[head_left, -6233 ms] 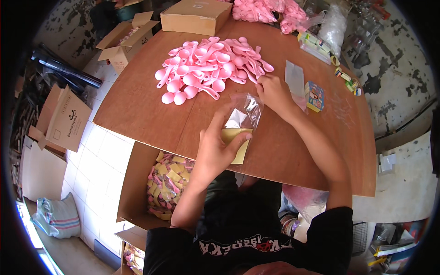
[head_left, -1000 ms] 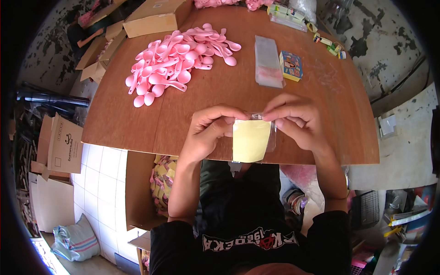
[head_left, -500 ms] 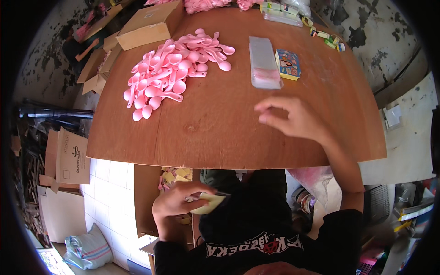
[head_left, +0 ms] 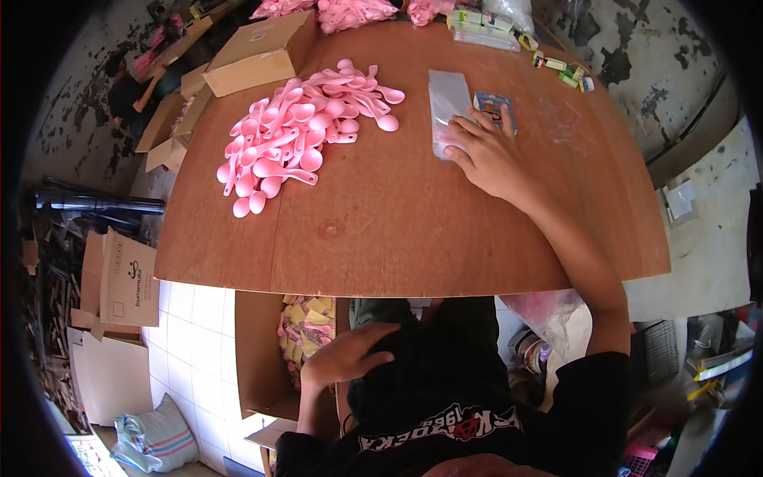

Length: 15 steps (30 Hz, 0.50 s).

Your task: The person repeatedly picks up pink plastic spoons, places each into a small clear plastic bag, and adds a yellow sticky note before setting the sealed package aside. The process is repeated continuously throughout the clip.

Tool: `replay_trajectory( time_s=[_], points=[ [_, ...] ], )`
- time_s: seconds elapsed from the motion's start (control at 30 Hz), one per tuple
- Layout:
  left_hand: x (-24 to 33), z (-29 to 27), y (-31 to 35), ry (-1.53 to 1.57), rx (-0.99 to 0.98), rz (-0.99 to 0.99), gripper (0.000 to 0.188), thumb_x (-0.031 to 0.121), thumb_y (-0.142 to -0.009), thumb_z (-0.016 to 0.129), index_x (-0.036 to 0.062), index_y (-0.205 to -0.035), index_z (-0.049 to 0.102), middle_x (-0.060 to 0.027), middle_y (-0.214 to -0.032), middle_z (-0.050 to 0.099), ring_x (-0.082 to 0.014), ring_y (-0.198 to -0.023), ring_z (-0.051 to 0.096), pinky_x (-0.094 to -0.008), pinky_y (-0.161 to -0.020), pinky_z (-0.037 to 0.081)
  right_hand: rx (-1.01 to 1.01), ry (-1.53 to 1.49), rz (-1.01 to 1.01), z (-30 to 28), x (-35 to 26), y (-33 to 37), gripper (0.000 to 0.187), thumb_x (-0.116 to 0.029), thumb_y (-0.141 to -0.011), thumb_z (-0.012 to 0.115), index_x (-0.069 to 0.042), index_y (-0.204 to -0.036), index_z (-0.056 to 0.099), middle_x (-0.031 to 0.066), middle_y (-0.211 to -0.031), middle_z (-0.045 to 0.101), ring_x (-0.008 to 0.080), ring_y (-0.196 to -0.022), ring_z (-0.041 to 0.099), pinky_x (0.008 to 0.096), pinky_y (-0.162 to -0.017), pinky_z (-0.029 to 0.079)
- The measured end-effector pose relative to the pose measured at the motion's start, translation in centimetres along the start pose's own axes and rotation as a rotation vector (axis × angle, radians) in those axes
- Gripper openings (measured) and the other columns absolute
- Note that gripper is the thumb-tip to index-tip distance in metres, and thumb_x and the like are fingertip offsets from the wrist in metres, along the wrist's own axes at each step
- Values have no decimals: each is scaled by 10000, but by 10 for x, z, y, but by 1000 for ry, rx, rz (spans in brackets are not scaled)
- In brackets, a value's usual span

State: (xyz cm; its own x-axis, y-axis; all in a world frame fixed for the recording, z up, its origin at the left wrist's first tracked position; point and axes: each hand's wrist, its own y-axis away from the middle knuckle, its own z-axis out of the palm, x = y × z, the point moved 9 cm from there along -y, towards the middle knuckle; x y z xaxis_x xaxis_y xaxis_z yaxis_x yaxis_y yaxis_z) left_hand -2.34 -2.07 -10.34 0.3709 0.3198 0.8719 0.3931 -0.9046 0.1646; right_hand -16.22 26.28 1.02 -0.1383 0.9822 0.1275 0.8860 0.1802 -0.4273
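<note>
- The right hand (head_left: 493, 155) is spread, thumb and forefinger apart on the clear bags (head_left: 449, 97), other fingers over the small blue box (head_left: 491, 101); no bag is visibly lifted.
- Thin film likely clings, so a light fingertip rub at one edge should separate a single bag better than pressing the stack.
- The left hand (head_left: 347, 358) is loosely unfolded beside the open carton (head_left: 258, 350), holding nothing visible.
- Left of the bags, pink spoons (head_left: 298, 119) lie piled.
- Print covers the box, partly hidden; a farther carton (head_left: 135, 306) and the shirt (head_left: 520, 393) bear lettering.
</note>
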Motion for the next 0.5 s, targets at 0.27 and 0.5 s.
replay_trajectory(
  time_s=[0.27, 0.5],
  points=[
    [116, -103, -32, -377, 802, 352, 548, 20, -795, 774, 42, -1308, 583, -198, -1457, 495, -381, -1382, 451, -493, -1123, 372, -24, -670, -104, -85, -65, 38, 343, -228, -903, 689, 13, -1147, 694, 195, -1204, 674, 341, -1136, 638, 440, -1017, 477],
    [111, -122, -55, -202, 635, 434, 223, 61, -818, 768, 49, -1034, 714, -146, -1165, 699, -332, -1108, 671, -545, -1123, 361, -328, -1178, -217, -123, -96, 55, 305, -99, -916, 693, -23, -1212, 691, 125, -1204, 703, 261, -1162, 654, 369, -1001, 497]
  ],
)
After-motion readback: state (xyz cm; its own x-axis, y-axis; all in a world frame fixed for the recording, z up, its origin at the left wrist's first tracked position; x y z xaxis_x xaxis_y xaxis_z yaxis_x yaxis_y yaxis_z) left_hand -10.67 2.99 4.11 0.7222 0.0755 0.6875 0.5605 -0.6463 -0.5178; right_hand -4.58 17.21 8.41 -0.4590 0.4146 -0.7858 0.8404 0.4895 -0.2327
